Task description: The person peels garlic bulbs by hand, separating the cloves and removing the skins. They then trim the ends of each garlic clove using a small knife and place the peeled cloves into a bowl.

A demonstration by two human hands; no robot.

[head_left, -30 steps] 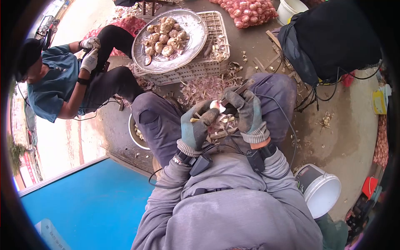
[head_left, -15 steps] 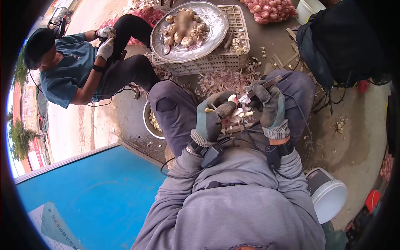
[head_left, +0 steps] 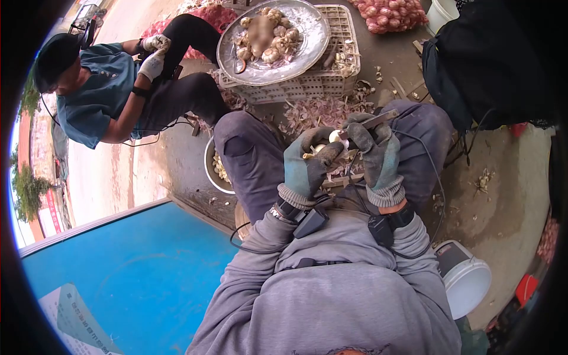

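My left hand (head_left: 307, 163), in a grey-and-teal work glove, is closed around garlic. A pale peeled clove (head_left: 338, 136) shows at its fingertips, and a short stalk end (head_left: 307, 155) pokes out by the palm. Close beside it, my right hand (head_left: 377, 151), gloved alike, is closed on a narrow flat knife (head_left: 378, 120). The knife's inner end reaches the garlic; my fingers cover part of it. Papery skins (head_left: 346, 170) lie below, between my knees.
Beyond my knees, a metal tray (head_left: 316, 41) of garlic bulbs rests on a plastic crate (head_left: 296, 92). A bowl of cloves (head_left: 211, 171) stands left of my knee. A co-worker (head_left: 106, 94) sits at left. A white bucket (head_left: 467, 284) lies right; a blue board (head_left: 130, 254) is lower left.
My hands have drawn closer together, with the knife now at the garlic. Loose skin that hung between them no longer shows there, and a round white clove surface is exposed.
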